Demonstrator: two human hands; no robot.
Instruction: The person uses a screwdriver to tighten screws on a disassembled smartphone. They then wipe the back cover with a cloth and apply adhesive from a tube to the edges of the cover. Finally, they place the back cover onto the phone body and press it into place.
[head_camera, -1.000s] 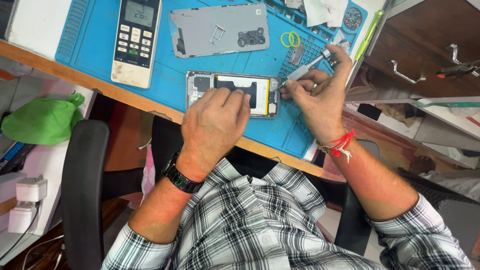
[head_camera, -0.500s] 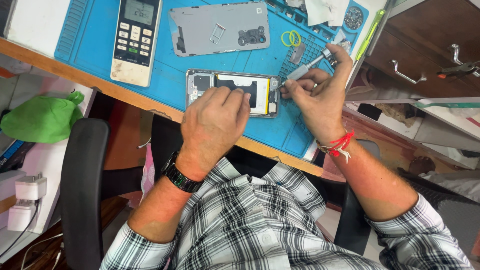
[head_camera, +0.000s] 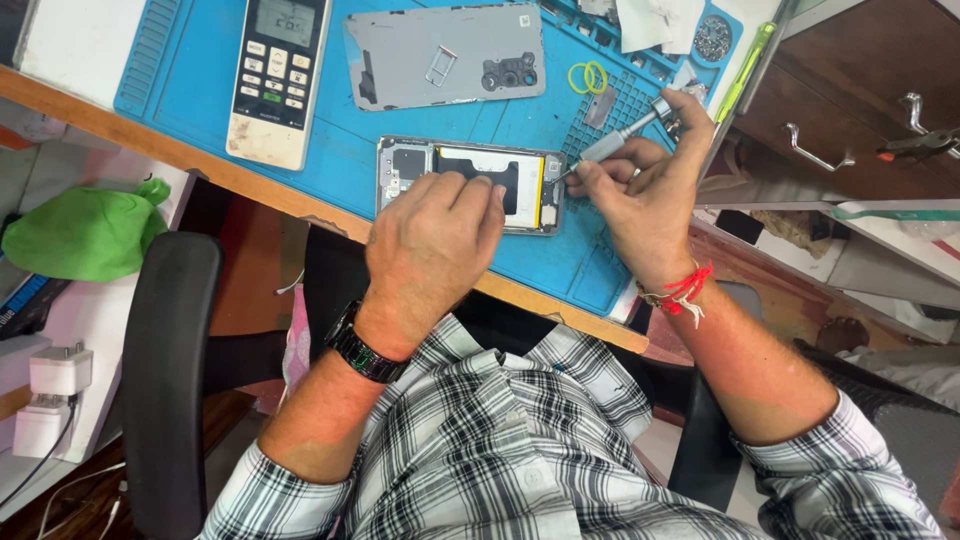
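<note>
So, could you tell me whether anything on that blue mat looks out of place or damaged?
One oddity: an air-conditioner remote lies on the blue mat among phone parts. The opened phone lies flat under the left hand, its back cover set aside. The right hand holds a screwdriver. Nothing looks spilled or broken.

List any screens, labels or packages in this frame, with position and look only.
Remote's screen: small grey rectangle atop the white remote control, on the blue mat, upper left.
Sticker: tiny pale square in the corner of the detached grey phone back cover.
Opened phone: under the left hand, insides up, display not visible.
</note>
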